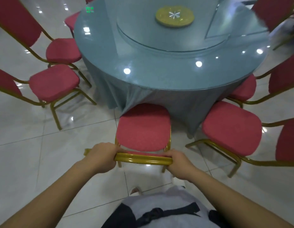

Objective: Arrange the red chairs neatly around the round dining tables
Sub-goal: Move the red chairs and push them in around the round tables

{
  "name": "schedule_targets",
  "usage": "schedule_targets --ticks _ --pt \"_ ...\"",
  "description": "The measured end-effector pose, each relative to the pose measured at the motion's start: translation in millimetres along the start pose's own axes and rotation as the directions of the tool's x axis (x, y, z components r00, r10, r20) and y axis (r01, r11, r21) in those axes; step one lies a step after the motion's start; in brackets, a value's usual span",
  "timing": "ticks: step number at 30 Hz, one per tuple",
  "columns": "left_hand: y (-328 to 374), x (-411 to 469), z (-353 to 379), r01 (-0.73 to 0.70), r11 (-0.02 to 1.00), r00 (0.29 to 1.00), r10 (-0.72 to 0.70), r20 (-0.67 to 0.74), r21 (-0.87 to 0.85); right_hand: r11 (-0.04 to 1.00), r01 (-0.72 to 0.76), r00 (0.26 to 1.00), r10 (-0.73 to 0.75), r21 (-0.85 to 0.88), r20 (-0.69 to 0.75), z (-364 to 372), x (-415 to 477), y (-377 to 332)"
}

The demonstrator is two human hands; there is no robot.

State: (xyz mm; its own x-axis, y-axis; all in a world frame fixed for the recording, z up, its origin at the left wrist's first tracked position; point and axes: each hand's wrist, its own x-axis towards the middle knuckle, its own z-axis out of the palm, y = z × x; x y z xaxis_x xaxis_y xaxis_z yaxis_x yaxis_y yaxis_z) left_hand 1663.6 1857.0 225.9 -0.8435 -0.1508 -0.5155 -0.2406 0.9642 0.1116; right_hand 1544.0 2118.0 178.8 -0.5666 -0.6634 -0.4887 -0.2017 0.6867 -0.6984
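Both hands, left hand and right hand, are closed around the gold top rail of the red chair. Its seat is set against the blue cloth of the round tabletop, between neighbouring chairs.

Chair before table, front under cloth; chairs left, right

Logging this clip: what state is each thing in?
Left hand: shut on the middle chair's top rail.
Right hand: shut on the same rail.
Middle chair: seat front under the tablecloth.
Tablecloth: draped over that seat's front edge.
Turntable: bare except for a yellow disc.
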Motion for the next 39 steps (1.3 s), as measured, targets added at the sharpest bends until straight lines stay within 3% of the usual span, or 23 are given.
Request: schedule_targets --ticks 5,7,13,16,20,23,28,30,32,34,35,37,39 --pt "-59 -16 -7 0.144 0.988 0.989 -0.145 -0.013 -0.056 1.000 -0.007 1.000 0.007 0.001 0.009 45 32 -46" --pt "-63 -18 -9 0.132 0.989 0.991 -0.133 -0.018 -0.067 1.000 -0.009 1.000 0.009 0.018 0.030 52 35 -52" --pt "1 -4 -20 -0.125 0.966 0.979 0.157 0.127 -0.226 0.989 -0.015 0.998 0.006 0.149 0.066 24 2 -15" --pt "56 19 -28 -0.235 0.897 0.945 0.301 0.127 -0.374 0.989 -0.091 0.995 0.096 0.116 -0.041 -11 -29 22" --pt "138 59 -31 -0.372 0.873 0.919 0.394 0.005 -0.314 0.972 -0.185 0.946 0.217 0.147 -0.242 -79 -70 71" --pt "203 89 -36 -0.445 0.853 0.886 0.463 0.002 -0.272 0.967 -0.186 0.864 0.246 0.176 -0.440 -136 -101 111" --pt "331 136 -38 -0.447 0.845 0.889 0.457 -0.038 -0.294 0.941 -0.280 0.737 0.338 0.191 -0.585 -238 -150 222" --pt "385 148 -34 -0.403 0.848 0.908 0.417 -0.038 -0.344 0.913 -0.390 0.623 0.360 0.122 -0.694 -285 -167 272" --pt "436 156 -21 -0.384 0.839 0.909 0.416 0.001 -0.385 0.868 -0.477 0.451 0.378 0.139 -0.808 -329 -186 320" --pt "481 163 -11 -0.379 0.834 0.898 0.436 0.058 -0.402 0.857 -0.469 0.279 0.373 0.214 -0.885 -370 -202 364" --pt "500 165 -10 -0.375 0.833 0.897 0.437 0.068 -0.407 0.851 -0.456 0.219 0.391 0.260 -0.894 -388 -208 384" --pt "528 169 -7 -0.352 0.833 0.911 0.410 0.050 -0.428 0.815 -0.368 0.169 0.531 0.447 -0.830 -418 -216 415" --pt "544 168 -2 -0.319 0.828 0.919 0.389 0.064 -0.461 0.650 -0.094 0.226 0.752 0.754 -0.619 -439 -214 439"
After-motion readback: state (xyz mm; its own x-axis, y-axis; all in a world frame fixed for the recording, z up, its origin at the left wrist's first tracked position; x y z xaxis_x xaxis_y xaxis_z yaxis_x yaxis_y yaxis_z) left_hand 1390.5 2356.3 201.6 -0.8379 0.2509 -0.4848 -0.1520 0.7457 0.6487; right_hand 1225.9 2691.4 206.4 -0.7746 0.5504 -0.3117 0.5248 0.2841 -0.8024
